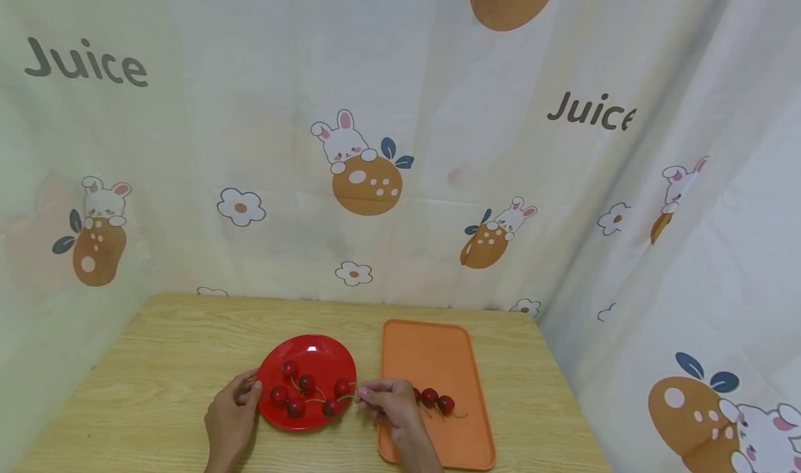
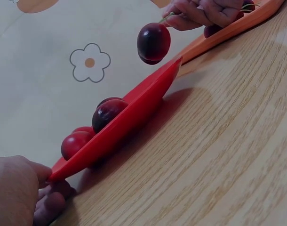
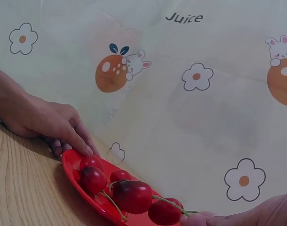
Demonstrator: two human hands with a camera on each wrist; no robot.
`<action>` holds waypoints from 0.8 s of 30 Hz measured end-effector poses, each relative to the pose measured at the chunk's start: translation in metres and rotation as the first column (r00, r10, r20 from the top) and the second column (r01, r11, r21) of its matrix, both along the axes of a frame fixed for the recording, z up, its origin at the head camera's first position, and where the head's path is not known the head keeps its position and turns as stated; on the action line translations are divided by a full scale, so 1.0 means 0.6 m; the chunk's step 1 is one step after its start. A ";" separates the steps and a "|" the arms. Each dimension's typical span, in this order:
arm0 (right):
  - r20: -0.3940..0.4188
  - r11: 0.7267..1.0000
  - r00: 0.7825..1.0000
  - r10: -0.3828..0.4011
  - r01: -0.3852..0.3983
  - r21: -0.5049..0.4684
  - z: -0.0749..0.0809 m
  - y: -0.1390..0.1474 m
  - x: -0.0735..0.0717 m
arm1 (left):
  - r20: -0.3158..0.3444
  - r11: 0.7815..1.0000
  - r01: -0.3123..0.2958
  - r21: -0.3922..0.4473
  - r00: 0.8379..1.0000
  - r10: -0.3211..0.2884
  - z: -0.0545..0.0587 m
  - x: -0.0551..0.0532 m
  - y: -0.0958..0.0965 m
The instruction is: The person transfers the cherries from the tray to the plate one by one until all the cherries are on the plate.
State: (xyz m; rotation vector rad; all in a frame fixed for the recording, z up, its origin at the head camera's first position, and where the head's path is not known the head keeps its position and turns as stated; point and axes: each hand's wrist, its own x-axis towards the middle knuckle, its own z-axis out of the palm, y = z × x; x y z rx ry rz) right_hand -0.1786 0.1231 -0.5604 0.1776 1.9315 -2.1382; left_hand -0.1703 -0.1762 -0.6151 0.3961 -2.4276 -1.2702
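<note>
My left hand [image 1: 231, 414] holds the left rim of a round red plate [image 1: 332, 362], its thumb on top and other fingers below the rim in the left wrist view. My right hand [image 1: 397, 407] pinches the thin green stems of two dark red cherries [image 3: 132, 197]. In the left wrist view these cherries [image 2: 154, 41] hang above the plate's far rim. Several other cherries [image 1: 295, 407] with stems lie on the plate. An orange tray [image 1: 428, 348] is under and beside my right wrist, with several cherries [image 1: 430, 397] in a row on it, one partly covered by the hand.
The plate and tray stand side by side on a wood-grain table [image 1: 181, 348]. A pale curtain [image 1: 281, 146] printed with rabbits, fruit and flowers rises along the table's back edge and both sides.
</note>
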 end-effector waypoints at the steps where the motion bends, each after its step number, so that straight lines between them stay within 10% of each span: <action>1: 0.003 1.000 1.000 0.005 -0.005 0.000 -0.001 0.000 0.000 | -0.001 1.000 0.002 0.001 1.000 -0.002 0.000 0.000 0.000; 24: -0.068 0.998 0.998 -0.005 0.010 0.064 -0.007 -0.035 -0.006 | -0.024 1.000 0.005 -0.002 1.000 -0.005 -0.003 0.003 0.000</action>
